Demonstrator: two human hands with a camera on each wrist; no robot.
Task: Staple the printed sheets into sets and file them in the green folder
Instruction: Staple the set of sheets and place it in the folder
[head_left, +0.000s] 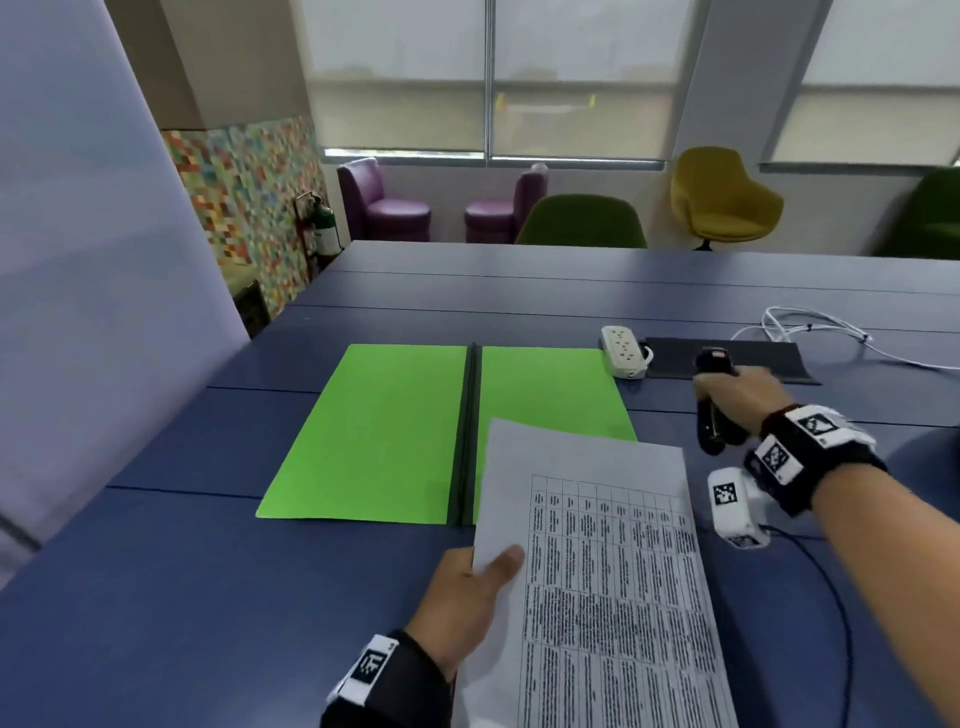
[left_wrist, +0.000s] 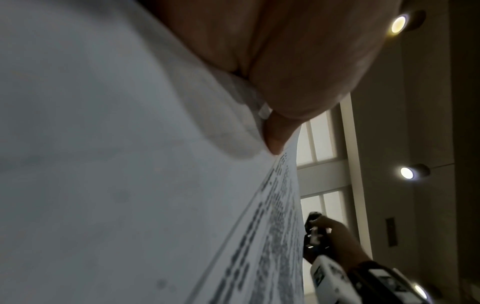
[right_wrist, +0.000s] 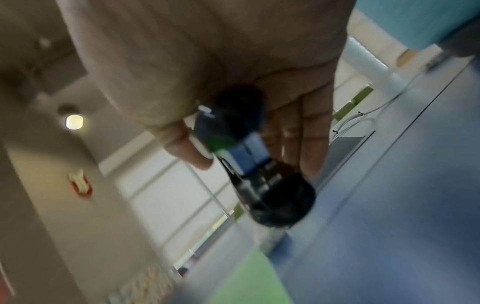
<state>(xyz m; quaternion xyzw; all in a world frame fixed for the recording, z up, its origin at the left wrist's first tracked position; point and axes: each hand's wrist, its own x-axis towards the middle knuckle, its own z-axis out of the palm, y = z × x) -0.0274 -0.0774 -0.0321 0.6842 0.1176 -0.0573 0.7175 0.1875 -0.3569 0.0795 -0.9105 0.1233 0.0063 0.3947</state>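
Observation:
A green folder (head_left: 384, 431) lies open on the blue table (head_left: 156, 597), its dark spine down the middle. My left hand (head_left: 467, 597) pinches the left edge of the printed sheets (head_left: 602, 571), thumb on top, holding them above the table near the folder's right flap. The sheets (left_wrist: 130, 185) fill the left wrist view, with my thumb (left_wrist: 275, 135) on their edge. To the right, my right hand (head_left: 737, 395) grips a black stapler (head_left: 714, 410) off the table. The stapler (right_wrist: 259, 176) looks blurred in the right wrist view, between thumb and fingers (right_wrist: 311, 144).
A white power strip (head_left: 623, 351) and a dark mat (head_left: 727, 358) lie behind the stapler, with white cables (head_left: 810, 327) at the far right. A thin dark cable (head_left: 836, 613) runs along the table under my right arm. Chairs stand beyond the table's far edge.

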